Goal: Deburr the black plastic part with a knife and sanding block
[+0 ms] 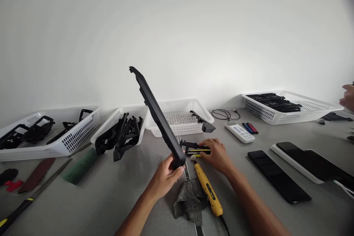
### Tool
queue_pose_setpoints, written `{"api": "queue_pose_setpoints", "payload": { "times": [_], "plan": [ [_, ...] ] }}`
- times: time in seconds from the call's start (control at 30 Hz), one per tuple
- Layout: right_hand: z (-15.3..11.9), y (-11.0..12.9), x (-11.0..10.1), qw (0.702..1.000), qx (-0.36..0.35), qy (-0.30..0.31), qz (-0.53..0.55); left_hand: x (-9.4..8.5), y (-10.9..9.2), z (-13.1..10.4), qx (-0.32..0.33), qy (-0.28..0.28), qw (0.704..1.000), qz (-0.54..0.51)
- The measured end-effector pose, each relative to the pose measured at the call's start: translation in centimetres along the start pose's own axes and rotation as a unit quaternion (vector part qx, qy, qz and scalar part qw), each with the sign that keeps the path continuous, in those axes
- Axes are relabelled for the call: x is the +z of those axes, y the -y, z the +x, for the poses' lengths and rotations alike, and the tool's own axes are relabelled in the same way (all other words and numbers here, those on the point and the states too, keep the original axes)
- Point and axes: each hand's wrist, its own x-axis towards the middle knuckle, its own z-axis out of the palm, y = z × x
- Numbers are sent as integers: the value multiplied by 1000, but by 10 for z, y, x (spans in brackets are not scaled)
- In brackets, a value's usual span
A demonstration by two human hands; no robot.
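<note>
My left hand [165,177] is closed on the lower end of a long black plastic trim piece [159,112], which tilts up and to the left above the table. My right hand [217,155] is down on the table, its fingers closed over the end of a yellow-and-black utility knife [195,151]. Black calipers [190,144] lie just behind the knife. A yellow rotary tool [208,188] with a small disc at its tip rests between my forearms. Beside it, a crumpled dark grey cloth [190,197] lies over a thin metal tool.
White baskets [179,129] line the wall, several holding black parts [121,132]. A file [51,179] and a green sheet [82,166] lie left. On the right are phones [279,177], a white remote-like device [239,132] and a coiled cable [221,114]. Another person's hand [347,97] shows far right.
</note>
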Motion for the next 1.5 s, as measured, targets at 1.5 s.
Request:
{"api": "queue_pose_setpoints", "payload": {
  "times": [1.5],
  "plan": [
    [47,-24,10,998,-28,35,45,-8,20,8,77,-222,965,120]
  ]
}}
